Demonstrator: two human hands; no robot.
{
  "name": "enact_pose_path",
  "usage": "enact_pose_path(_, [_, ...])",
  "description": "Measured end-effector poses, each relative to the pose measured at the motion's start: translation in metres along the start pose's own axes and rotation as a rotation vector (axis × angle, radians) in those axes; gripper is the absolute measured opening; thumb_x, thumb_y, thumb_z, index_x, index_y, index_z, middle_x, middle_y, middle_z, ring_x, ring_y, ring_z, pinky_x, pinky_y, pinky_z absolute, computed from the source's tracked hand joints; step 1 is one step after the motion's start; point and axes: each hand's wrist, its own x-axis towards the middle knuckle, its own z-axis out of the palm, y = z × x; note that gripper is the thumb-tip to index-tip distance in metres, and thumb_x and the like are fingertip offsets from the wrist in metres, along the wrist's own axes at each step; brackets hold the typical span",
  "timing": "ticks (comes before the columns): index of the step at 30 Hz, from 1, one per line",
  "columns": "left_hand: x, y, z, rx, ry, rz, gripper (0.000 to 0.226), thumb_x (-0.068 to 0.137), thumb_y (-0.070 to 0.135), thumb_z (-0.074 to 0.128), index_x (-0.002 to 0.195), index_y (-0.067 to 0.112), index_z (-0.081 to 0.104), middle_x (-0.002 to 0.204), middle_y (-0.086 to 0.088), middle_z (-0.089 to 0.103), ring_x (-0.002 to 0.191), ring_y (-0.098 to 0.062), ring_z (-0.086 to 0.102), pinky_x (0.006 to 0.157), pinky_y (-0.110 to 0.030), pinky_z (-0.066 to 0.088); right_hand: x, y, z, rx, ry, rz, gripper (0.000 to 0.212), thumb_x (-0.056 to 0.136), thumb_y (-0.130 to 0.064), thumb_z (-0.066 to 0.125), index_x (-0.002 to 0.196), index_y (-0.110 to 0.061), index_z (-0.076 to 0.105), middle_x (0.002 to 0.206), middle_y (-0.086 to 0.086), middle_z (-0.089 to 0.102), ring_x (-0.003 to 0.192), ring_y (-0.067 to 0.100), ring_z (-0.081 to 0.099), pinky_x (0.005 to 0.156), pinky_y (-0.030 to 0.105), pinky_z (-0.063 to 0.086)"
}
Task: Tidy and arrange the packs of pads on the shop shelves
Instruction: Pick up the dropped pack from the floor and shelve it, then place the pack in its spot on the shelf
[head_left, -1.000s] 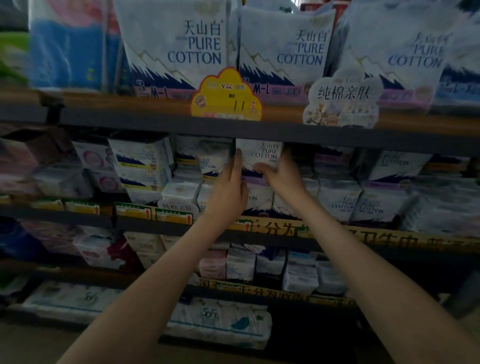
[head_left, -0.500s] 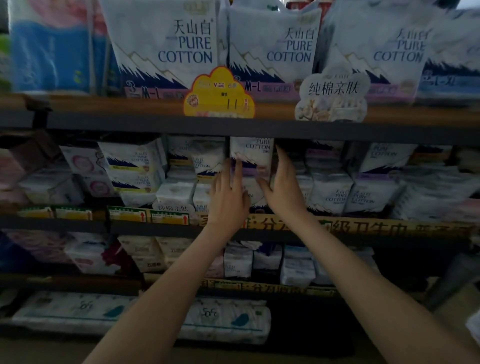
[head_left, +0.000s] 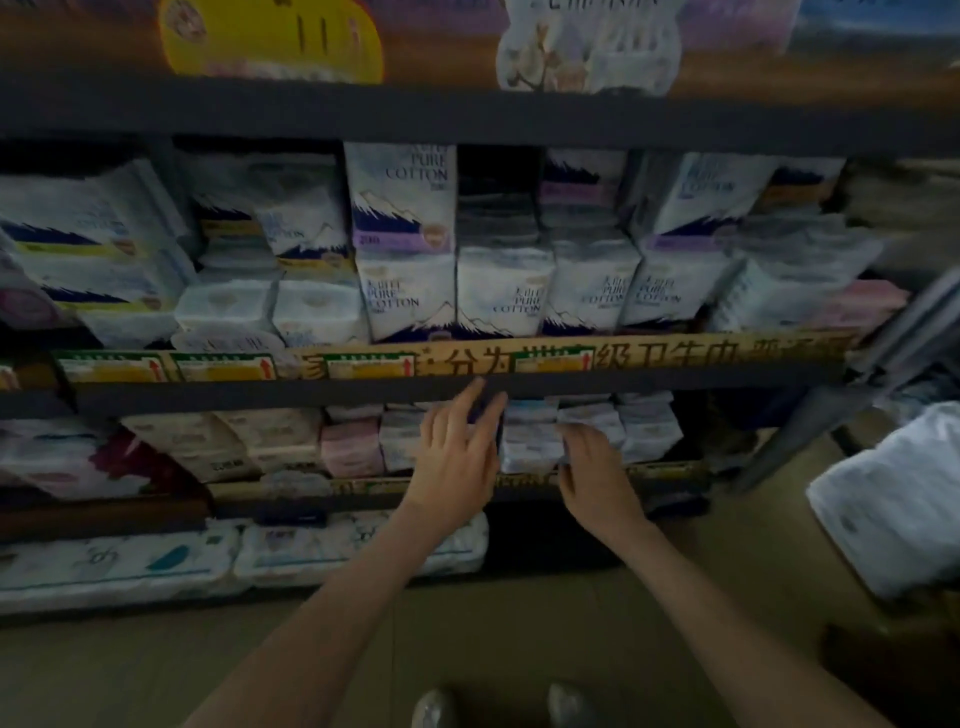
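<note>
The left hand (head_left: 457, 457) is hovering in front of the lower shelf (head_left: 670, 470) with its fingers (head_left: 464, 402) straight and spread apart, holding nothing. The tips are crossing the dark metal shelf rail (head_left: 260, 395) above. The right hand (head_left: 597, 473) is lying against the row of small soft white plastic packs of pads (head_left: 530, 441) standing on that lower shelf. Its fingers (head_left: 577, 440) are bending over the front of one pack; whether they are actually gripping it I cannot tell (the picture is dim and smeared there).

In my judgement, trouble is waiting in three places:

- **The row:** It is sitting tight beside a small pink pack (head_left: 350, 447), so pulling or shoving one soft pack is likely dragging its neighbours askew or tipping them over the front lip.
- **The labels:** The left fingertips, sitting so near the rail, are risking a snag on the yellow-and-green paper price labels (head_left: 223, 366).
- **The shelf above:** A jolt to that rail is also threatening the tall white mountain-printed PURE COTTON pack (head_left: 400, 208), which is standing on top of others there and looking top-heavy.
</note>
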Motion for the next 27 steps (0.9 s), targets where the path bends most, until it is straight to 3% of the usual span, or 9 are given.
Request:
enact_pose_path(3, [-0.021,0.009,0.022,-0.019,-0.129,0.106,0.060,0.074,0.014,0.073,0.127,0.014,0.047,0.133,-0.015,0.039,0.106,-0.033,0.041,0.084,-0.048,0.049,-0.011,0.042,0.012,-0.070,-0.151,0.167,0.056,0.098,-0.020,0.045,0.148,-0.012,0.020,0.148,0.004,0.029,0.137,0.021,0.027,0.113,0.032,0.025])
enact_pose_path(6, [-0.037,0.015,0.054,0.064,-0.322,0.184,0.063,0.058,0.018,0.084,0.117,0.016,0.063,0.124,-0.011,0.057,0.107,-0.028,0.048,0.084,-0.041,0.051,-0.013,0.076,0.019,-0.090,-0.263,0.220,0.060,0.099,-0.022,0.044,0.150,-0.014,0.013,0.153,0.005,0.023,0.141,0.022,0.020,0.115,0.036,0.023])
enact_pose_path(12, [-0.046,0.037,0.123,0.130,-0.478,-0.089,0.072,0.048,0.020,0.088,0.116,0.013,0.064,0.120,-0.010,0.062,0.101,-0.027,0.064,0.080,-0.038,0.054,0.005,0.121,0.052,-0.048,-0.260,0.018,0.062,0.099,-0.022,0.045,0.150,-0.015,0.012,0.155,0.003,0.019,0.142,0.020,0.017,0.116,0.032,0.016])
enact_pose_path(17, [-0.037,0.043,0.169,0.112,-0.324,-0.280,0.071,0.065,0.015,0.081,0.130,0.009,0.053,0.130,-0.013,0.057,0.112,-0.029,0.060,0.090,-0.043,0.050,0.025,0.112,0.095,0.143,-0.122,-0.070,0.068,0.092,-0.020,0.059,0.149,-0.011,0.021,0.152,0.009,0.027,0.139,0.024,0.023,0.116,0.036,0.019])
enact_pose_path(23, [-0.030,0.023,0.199,0.151,-0.008,-0.512,0.060,0.086,0.018,0.060,0.141,0.011,0.038,0.141,-0.026,0.039,0.119,-0.045,0.046,0.093,-0.055,0.043,0.044,0.081,0.131,0.337,0.291,-0.044,0.070,0.088,-0.023,0.065,0.144,-0.012,0.024,0.144,0.014,0.037,0.130,0.025,0.033,0.107,0.041,0.034])
enact_pose_path(27, [-0.036,0.004,0.211,0.098,0.149,-0.614,0.070,0.086,0.015,0.062,0.146,0.017,0.027,0.147,-0.029,0.026,0.123,-0.048,0.037,0.091,-0.058,0.041,0.059,0.073,0.139,0.395,0.506,0.010,0.079,0.081,-0.018,0.074,0.142,-0.009,0.024,0.136,0.021,0.043,0.123,0.025,0.032,0.100,0.050,0.042])
